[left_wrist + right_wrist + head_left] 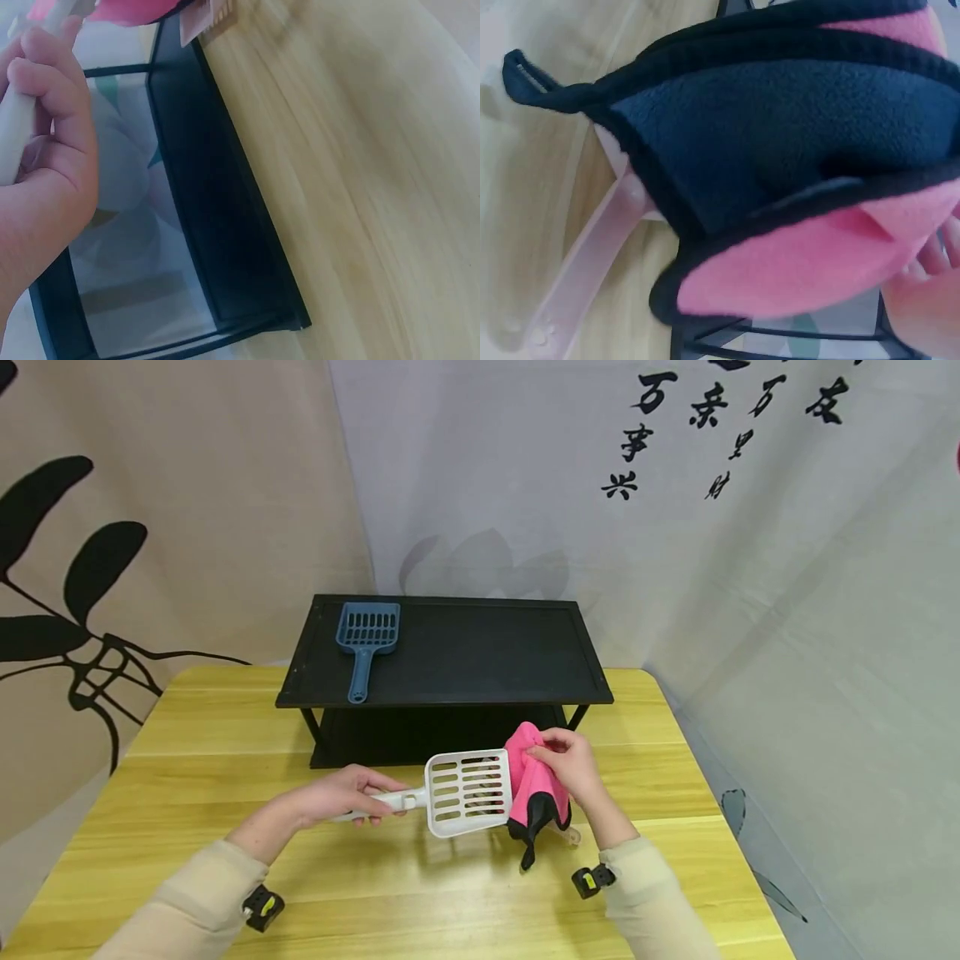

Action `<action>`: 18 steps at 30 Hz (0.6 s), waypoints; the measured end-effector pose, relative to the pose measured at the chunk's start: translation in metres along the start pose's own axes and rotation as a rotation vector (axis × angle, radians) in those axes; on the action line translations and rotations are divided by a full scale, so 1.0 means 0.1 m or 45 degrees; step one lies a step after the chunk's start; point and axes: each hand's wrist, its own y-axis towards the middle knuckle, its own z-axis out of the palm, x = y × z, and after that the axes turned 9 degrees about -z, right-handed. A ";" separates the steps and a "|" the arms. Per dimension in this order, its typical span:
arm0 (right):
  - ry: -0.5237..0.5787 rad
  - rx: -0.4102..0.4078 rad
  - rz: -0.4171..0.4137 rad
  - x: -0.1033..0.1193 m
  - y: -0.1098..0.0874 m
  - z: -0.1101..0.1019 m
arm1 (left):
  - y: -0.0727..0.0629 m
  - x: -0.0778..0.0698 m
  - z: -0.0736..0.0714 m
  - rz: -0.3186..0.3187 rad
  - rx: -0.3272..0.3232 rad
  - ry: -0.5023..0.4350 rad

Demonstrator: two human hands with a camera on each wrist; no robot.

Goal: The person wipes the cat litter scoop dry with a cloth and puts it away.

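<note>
My left hand (356,793) grips a white slotted litter scoop (468,793) by its handle, its head held out to the right over the table. In my right hand (573,764) is a pink cloth mitt (555,772) with black trim, a dark fleecy inside (780,120) and a hanging loop (536,86). Fingers and thumb pinch the mitt's upper part, and its black cuff hangs down. The mitt overlaps the far edge of the scoop's head. Below it a pale pink scoop (585,262) lies on the table, mostly hidden by the mitt in the head view.
A black two-tier rack (480,652) stands at the back of the wooden table (360,893). On its upper shelf, at the left, lies a blue slotted litter scoop (367,639). Printed cloth (480,468) hangs behind the table.
</note>
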 end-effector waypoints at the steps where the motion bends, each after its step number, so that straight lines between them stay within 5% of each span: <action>1: 0.056 0.006 0.044 -0.02 0.00 -0.02 | 0.00 0.00 -0.01 0.001 0.001 0.000; 11: 0.270 -0.103 0.088 -0.04 -0.03 -0.15 | 0.04 0.11 -0.05 -0.003 0.004 -0.042; 18: 0.231 -0.204 -0.020 0.08 -0.11 -0.14 | 0.04 0.22 -0.09 -0.041 -0.037 -0.159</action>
